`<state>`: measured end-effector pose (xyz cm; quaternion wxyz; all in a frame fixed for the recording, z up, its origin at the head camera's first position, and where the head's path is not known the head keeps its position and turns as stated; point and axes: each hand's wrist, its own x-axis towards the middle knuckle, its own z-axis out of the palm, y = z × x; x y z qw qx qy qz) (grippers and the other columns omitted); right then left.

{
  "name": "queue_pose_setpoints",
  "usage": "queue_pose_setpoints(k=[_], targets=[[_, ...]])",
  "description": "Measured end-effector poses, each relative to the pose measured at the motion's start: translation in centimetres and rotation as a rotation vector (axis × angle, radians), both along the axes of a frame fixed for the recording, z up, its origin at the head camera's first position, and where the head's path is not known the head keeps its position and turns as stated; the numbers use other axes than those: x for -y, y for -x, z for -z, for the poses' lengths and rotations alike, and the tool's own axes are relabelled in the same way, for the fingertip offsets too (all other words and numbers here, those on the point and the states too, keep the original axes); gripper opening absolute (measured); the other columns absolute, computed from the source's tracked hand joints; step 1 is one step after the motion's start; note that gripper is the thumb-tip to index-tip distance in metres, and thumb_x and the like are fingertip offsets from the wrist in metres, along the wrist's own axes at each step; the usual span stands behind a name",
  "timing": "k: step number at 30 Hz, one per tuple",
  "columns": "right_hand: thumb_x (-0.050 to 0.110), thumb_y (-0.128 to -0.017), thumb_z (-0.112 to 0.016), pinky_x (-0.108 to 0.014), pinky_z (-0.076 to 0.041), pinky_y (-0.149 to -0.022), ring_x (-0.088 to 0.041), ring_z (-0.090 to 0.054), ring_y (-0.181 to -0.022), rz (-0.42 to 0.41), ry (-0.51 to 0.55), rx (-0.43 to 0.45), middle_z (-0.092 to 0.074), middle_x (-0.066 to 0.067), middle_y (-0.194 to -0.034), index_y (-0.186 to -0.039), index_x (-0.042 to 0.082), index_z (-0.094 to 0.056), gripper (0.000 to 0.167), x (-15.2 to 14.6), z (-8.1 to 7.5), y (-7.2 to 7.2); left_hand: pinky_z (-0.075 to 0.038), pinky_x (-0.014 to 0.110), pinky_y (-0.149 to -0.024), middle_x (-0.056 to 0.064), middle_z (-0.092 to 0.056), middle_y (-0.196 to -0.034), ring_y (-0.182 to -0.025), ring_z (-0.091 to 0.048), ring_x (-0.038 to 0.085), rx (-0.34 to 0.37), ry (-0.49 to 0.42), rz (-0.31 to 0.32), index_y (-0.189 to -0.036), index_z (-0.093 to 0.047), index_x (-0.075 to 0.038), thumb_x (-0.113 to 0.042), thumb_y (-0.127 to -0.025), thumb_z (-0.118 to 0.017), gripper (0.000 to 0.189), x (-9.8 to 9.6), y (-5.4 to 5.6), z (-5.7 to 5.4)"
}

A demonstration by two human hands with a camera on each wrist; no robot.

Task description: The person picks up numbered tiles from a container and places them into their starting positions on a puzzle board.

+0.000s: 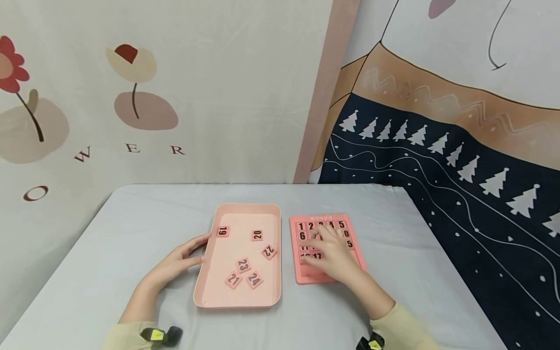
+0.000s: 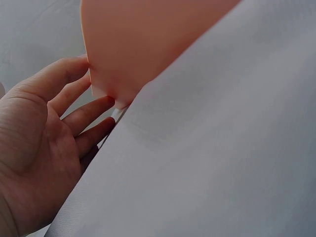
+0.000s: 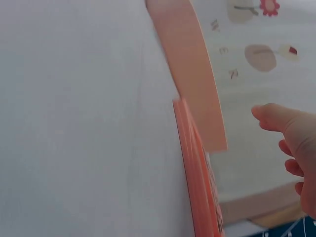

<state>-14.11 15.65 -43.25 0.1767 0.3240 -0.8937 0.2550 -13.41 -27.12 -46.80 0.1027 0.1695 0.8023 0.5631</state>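
Observation:
My left hand (image 1: 172, 262) rests its fingertips against the left side of a pale pink tray (image 1: 210, 296). From the left wrist view, that hand (image 2: 49, 133) has loosely bent fingers meeting the tray's wall (image 2: 133, 44). Several number tiles lie scattered in the tray, among them 19 (image 1: 223, 231), 20 (image 1: 256, 236), 22 (image 1: 269, 252) and 24 (image 1: 254, 279). Over a darker pink number board (image 1: 312, 277) hovers my right hand (image 1: 332, 255), fingers spread and hiding part of the rows. No tile shows between its fingers in the right wrist view, where the hand (image 3: 296, 143) is cut off.
Tray and board stand side by side on a white-covered table (image 1: 153, 209), a narrow gap between them. A curtain printed with flowers (image 1: 245, 97) hangs behind the table. To the right is dark cloth with white trees (image 1: 393, 160).

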Motion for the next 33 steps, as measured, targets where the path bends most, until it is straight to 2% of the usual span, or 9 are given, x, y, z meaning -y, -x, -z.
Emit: queue_pose_setpoints(k=[3,7,9,12,22,25,28,31,33], targets=[[0.027,-0.070,-0.085,-0.055,-0.035,-0.088,-0.019,-0.045,-0.096,-0.007,0.018,-0.001,-0.051,0.005,-0.098,-0.096,0.021,-0.077,0.028,1.5,-0.1,-0.1,-0.023,0.007,-0.100,0.016,-0.033,-0.151,-0.128,-0.031,-0.008,-0.004,-0.005,0.005,-0.146,-0.038,-0.004,-0.013,-0.093,-0.062,0.059,0.0,0.1,0.0],[0.031,-0.070,-0.085,-0.051,-0.037,-0.087,-0.017,-0.045,-0.096,-0.027,0.051,-0.020,-0.052,0.004,-0.098,-0.092,0.021,-0.076,0.025,3.4,0.1,-0.1,-0.023,0.008,-0.101,0.017,-0.033,-0.150,-0.128,-0.031,-0.007,-0.010,-0.013,0.012,-0.146,-0.037,-0.003,-0.011,-0.093,-0.062,0.059,0.0,0.1,0.0],[0.032,-0.070,-0.085,-0.044,-0.037,-0.083,-0.016,-0.045,-0.093,-0.036,0.078,-0.023,-0.052,0.004,-0.097,-0.091,0.020,-0.076,0.025,4.4,0.2,-0.1,-0.023,0.008,-0.101,0.017,-0.034,-0.150,-0.128,-0.032,-0.007,-0.013,-0.015,0.014,-0.146,-0.037,-0.003,-0.011,-0.094,-0.062,0.059,0.0,0.2,0.0],[0.033,-0.070,-0.084,-0.041,-0.036,-0.084,-0.016,-0.045,-0.091,-0.036,0.116,-0.018,-0.052,0.004,-0.096,-0.090,0.020,-0.076,0.026,6.0,0.0,-0.1,-0.024,0.008,-0.100,0.017,-0.033,-0.150,-0.128,-0.032,-0.007,-0.011,-0.014,0.017,-0.146,-0.037,-0.003,-0.011,-0.094,-0.061,0.059,0.0,0.1,0.0],[0.039,-0.073,-0.083,-0.034,-0.032,-0.078,-0.013,-0.041,-0.090,0.013,0.159,-0.015,-0.047,0.007,-0.091,-0.091,0.020,-0.074,0.027,11.3,-3.0,0.9,-0.024,0.008,-0.101,0.017,-0.032,-0.151,-0.128,-0.031,-0.007,-0.017,-0.018,0.032,-0.147,-0.036,-0.003,-0.010,-0.094,-0.061,0.058,0.1,0.2,0.0],[0.044,-0.074,-0.080,-0.034,-0.032,-0.079,-0.015,-0.044,-0.098,0.062,0.122,-0.026,-0.049,0.007,-0.092,-0.091,0.023,-0.074,0.028,13.0,-3.5,1.6,-0.024,0.008,-0.101,0.017,-0.032,-0.151,-0.128,-0.031,-0.008,-0.015,-0.012,0.028,-0.147,-0.036,-0.003,-0.011,-0.094,-0.061,0.058,0.1,0.2,0.0],[0.047,-0.076,-0.078,-0.038,-0.033,-0.090,-0.017,-0.046,-0.104,0.104,0.079,-0.023,-0.053,0.005,-0.095,-0.092,0.024,-0.073,0.029,14.4,-3.5,2.2,-0.024,0.008,-0.100,0.017,-0.032,-0.151,-0.128,-0.031,-0.007,-0.008,-0.009,0.024,-0.147,-0.036,-0.004,-0.012,-0.094,-0.061,0.059,0.1,0.1,0.0],[0.049,-0.077,-0.076,-0.040,-0.031,-0.095,-0.016,-0.046,-0.102,0.141,0.027,-0.007,-0.054,0.005,-0.099,-0.094,0.025,-0.073,0.030,15.8,-3.4,2.8,-0.024,0.009,-0.100,0.017,-0.033,-0.151,-0.128,-0.032,-0.007,-0.005,-0.010,0.025,-0.147,-0.036,-0.004,-0.011,-0.094,-0.061,0.058,0.1,0.1,0.0],[0.050,-0.077,-0.075,-0.038,-0.032,-0.092,-0.014,-0.046,-0.098,0.159,0.001,0.013,-0.054,0.005,-0.101,-0.095,0.025,-0.073,0.030,16.7,-3.3,3.2,-0.024,0.009,-0.101,0.017,-0.033,-0.150,-0.128,-0.032,-0.007,-0.008,-0.012,0.028,-0.147,-0.036,-0.003,-0.011,-0.094,-0.060,0.058,0.1,0.2,0.0]])
